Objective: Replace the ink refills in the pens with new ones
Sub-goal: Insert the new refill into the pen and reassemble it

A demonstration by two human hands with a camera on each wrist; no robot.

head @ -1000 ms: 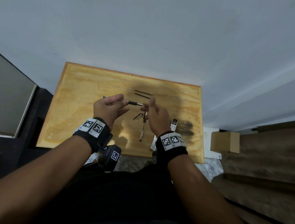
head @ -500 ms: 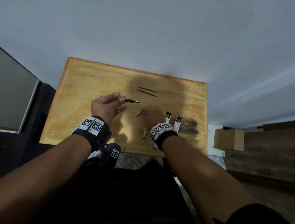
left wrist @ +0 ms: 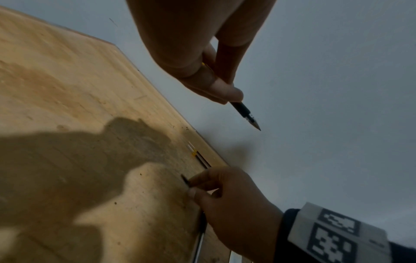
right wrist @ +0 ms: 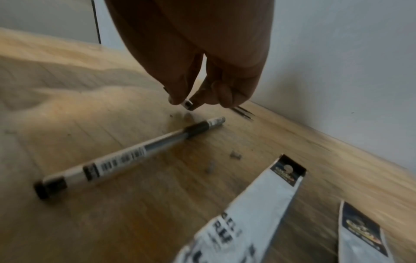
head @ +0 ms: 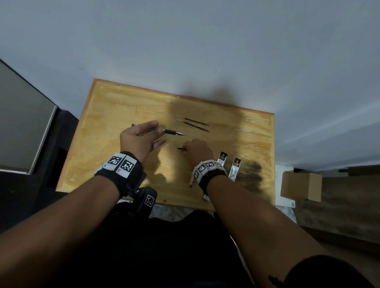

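R hand (head: 199, 149) has dropped from the pen (head: 174, 132) to the table (head: 106, 151), now pinching the cap (right wrist: 188, 104). L hand (head: 139, 140) grips pen w/ tip out; I'd cap next.

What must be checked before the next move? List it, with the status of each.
1. Left hand grips the pen: ok.
2. Pen tip fitted and pointing toward the right hand: ok.
3. Right hand pinches the black part, likely a cap: ok.
4. Black part lifted clear of the table: cannot tell.
5. New refill inside the held pen: cannot tell.
6. Second pen lying flat by the right wrist, out of the way: ok.
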